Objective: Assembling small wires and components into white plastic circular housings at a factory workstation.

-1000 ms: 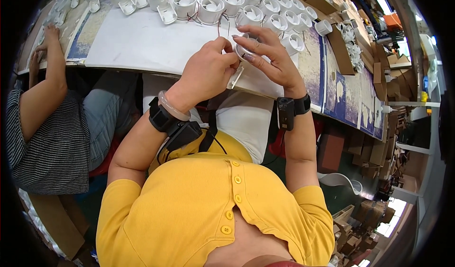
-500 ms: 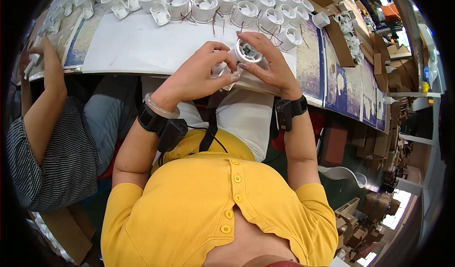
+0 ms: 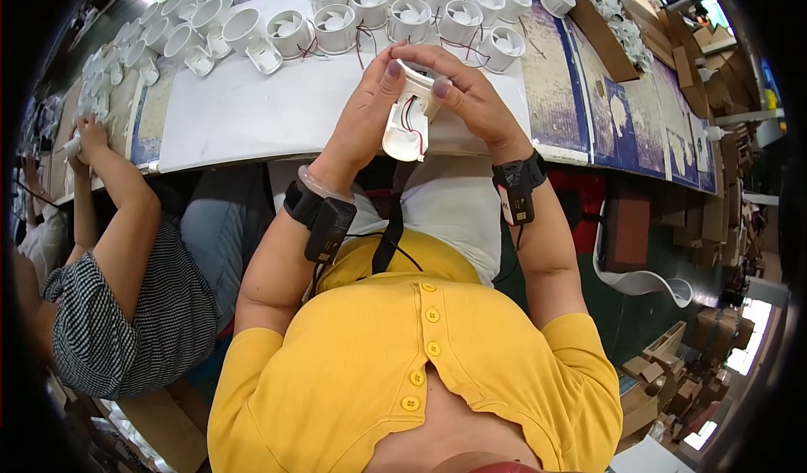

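A white plastic handheld fan housing [image 3: 402,143] is held up over the front edge of the table, between my two hands. Its handle half points down toward me, hollow side showing, with thin red and dark wires running along the inside. My left hand [image 3: 363,112] wraps the left side of the round head, its thumb near the upper rim. On the other side my right hand [image 3: 477,102] curls over the top, thumb pressed at the rim. The fingers hide most of the round part and what lies within it.
Several white round fan cups [image 3: 410,19] with blades and loose wires stand along the back. White housings with handles [image 3: 244,32] stand to their left. A white sheet [image 3: 227,107] covers the table. At far left a co-worker's hand [image 3: 91,135] holds a white part. A cardboard box [image 3: 603,40] sits right.
The housing has tipped so its open handle and wires now show. Both hands have closed in around the round head, the left one moving up against it. The head view has shifted slightly.
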### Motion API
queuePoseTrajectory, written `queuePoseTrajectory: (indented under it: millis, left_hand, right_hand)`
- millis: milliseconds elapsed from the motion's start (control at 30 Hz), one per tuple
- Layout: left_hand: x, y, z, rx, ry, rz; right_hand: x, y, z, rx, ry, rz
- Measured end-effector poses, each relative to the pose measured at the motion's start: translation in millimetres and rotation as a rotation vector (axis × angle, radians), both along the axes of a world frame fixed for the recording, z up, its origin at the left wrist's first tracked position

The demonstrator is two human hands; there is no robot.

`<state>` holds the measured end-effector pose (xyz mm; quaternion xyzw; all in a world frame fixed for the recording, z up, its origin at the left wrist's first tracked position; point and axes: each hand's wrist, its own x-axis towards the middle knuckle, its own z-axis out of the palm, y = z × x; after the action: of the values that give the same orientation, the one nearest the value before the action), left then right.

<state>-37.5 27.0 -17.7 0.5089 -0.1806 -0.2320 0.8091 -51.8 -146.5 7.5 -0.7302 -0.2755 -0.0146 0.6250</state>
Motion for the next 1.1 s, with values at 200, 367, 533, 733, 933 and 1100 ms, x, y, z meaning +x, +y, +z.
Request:
queuePoseTrajectory:
  millis: [200,367,533,733,933,1100]
  left_hand:
    - [-1.8,-3.8,-2.7,0.017,-0.011,0.032]
    - [-5.9,-5.7,7.8,-0.008,-0.007,0.017]
    - [-7.2,-5.2,7.0,-0.038,0.008,0.031]
    - [-7.0,-6.4,1.0,0.007,-0.048,0.109]
    - [-3.5,0.1,-0.3,-0.019,-0.061,0.116]
    - [-0.5,6.9,4.1,0.182,-0.298,0.347]
  right_hand:
    - [-4.3,9.0,-10.9,0.253,0.178,-0.023]
    - [-3.9,7.7,-13.3,0.209,0.16,-0.023]
    - [-5.6,11.9,-13.2,0.256,0.193,-0.01]
    - [-6.9,12.1,-14.6,0.288,0.229,-0.016]
    - [-1.4,7.7,-17.9,0.041,-0.35,-0.367]
    - [-22.7,3.5,18.6,-0.166,-0.244,-0.427]
